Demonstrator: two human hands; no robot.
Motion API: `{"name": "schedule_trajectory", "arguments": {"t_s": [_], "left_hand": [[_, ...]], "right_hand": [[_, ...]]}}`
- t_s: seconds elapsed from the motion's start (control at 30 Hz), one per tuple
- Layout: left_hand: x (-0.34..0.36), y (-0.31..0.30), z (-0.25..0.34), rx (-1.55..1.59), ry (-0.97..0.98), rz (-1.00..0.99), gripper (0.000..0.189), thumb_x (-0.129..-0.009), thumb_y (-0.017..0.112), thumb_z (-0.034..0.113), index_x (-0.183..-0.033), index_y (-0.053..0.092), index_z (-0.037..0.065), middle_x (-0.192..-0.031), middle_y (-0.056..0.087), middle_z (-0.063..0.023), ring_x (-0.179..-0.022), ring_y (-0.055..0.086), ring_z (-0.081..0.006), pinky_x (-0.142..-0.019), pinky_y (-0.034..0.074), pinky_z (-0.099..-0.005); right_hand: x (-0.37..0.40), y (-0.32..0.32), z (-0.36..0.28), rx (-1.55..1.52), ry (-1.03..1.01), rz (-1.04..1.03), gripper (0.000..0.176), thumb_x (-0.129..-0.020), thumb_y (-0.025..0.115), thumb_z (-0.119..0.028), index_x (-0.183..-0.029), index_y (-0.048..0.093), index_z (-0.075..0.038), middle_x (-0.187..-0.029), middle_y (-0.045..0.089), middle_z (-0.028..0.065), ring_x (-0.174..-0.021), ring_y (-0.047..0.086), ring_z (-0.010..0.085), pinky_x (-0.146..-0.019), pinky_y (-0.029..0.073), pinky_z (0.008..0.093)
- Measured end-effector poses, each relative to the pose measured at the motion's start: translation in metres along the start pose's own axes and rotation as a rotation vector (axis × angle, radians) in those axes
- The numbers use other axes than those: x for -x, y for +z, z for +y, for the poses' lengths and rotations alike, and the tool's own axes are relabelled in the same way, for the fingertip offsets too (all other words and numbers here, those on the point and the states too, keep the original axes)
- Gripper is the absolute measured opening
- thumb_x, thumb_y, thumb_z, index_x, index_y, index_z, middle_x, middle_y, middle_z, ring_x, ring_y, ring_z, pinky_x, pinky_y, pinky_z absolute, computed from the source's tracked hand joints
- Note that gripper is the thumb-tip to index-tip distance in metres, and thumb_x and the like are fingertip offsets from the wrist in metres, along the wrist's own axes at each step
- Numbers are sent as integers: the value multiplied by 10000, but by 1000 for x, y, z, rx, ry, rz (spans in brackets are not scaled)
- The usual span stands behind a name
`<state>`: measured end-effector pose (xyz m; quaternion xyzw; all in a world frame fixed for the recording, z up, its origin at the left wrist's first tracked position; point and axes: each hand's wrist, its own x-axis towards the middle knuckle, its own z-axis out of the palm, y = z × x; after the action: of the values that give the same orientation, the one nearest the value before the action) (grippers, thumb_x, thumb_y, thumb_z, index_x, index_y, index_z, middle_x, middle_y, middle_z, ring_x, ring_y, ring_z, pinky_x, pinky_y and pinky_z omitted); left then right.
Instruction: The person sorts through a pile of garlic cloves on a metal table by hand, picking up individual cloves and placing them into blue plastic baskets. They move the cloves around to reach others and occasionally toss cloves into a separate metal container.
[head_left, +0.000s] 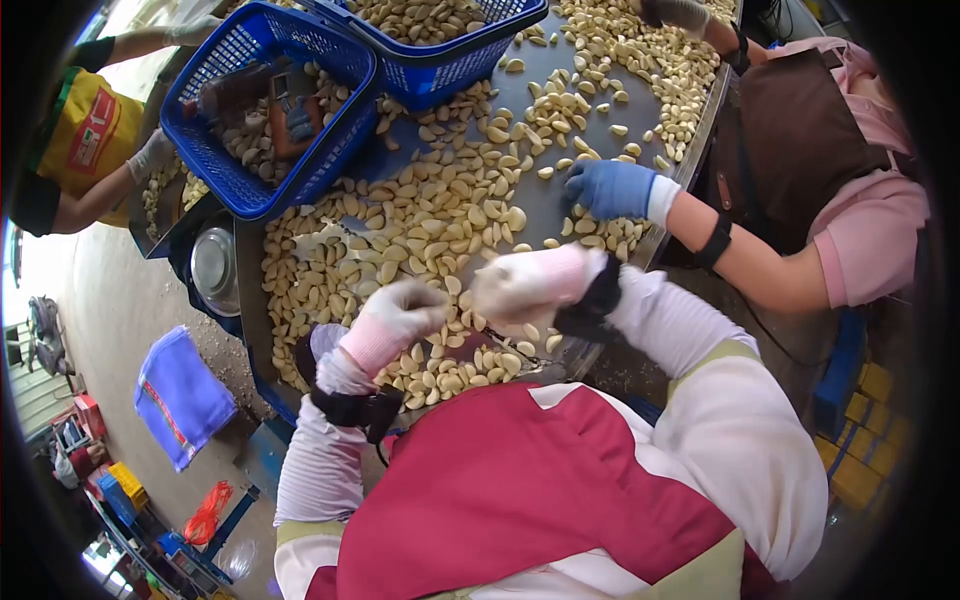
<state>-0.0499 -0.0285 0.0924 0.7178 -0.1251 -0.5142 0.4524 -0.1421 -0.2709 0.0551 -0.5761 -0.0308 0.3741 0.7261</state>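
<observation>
Pale peeled garlic cloves (440,205) lie thickly across the metal sorting table (535,95) in front of me. My left hand (405,312), in a white glove with a pink cuff, hovers just over the cloves near the table's front. Its fingers are curled together, and whatever they pinch is too small to make out. To its right is my right hand (520,285), gloved the same way and smeared by motion. Its fingers point toward the left hand, but I cannot see if they hold anything. Cloves lie around and beneath both hands.
Two blue baskets (270,205) (425,85) holding cloves stand at the back left; a handled tool lies in the nearer one. A co-worker's blue-gloved hand (610,190) rests among cloves at right. Another person's gloved hand (155,155) is at left, near a round metal lid (213,262).
</observation>
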Motion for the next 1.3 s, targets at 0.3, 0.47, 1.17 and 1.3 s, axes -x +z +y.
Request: {"name": "schedule_trajectory", "arguments": {"t_s": [0.3,0.47,1.17,1.3], "left_hand": [[-43,27,-21,-1263,759,200,628,-720,794,377,-1299,597,236,-1397,497,-103,-1364,360,-381,-1096,270,-612],[-14,-12,-20,-1406,409,520,566,-712,784,328,-1241,622,204,-1275,554,-117,-1250,469,-355,-1032,345,-588],[-33,-104,-19,-1029,254,756,393,-831,675,326,-1188,668,160,-1172,598,-172,-1079,567,-382,-911,478,-455],[-71,-77,-29,-1132,-31,814,750,-807,676,509,-1476,412,301,-1506,375,-189,-1381,337,-437,-1069,344,-587]], "right_hand": [[29,-10,-27,1153,235,195,216,-732,648,-200,-910,740,-117,-800,709,108,-774,688,309,-702,539,390],[21,5,-21,1130,268,165,216,-741,651,-193,-928,743,-136,-842,710,92,-809,687,304,-721,544,407],[-54,-45,-190,1948,-964,1252,92,-782,683,-159,-849,643,-110,-870,598,51,-834,637,252,-703,546,361],[-78,-25,-145,1606,-354,631,132,-814,670,-188,-878,678,-73,-907,629,102,-866,670,294,-769,556,407]]}}
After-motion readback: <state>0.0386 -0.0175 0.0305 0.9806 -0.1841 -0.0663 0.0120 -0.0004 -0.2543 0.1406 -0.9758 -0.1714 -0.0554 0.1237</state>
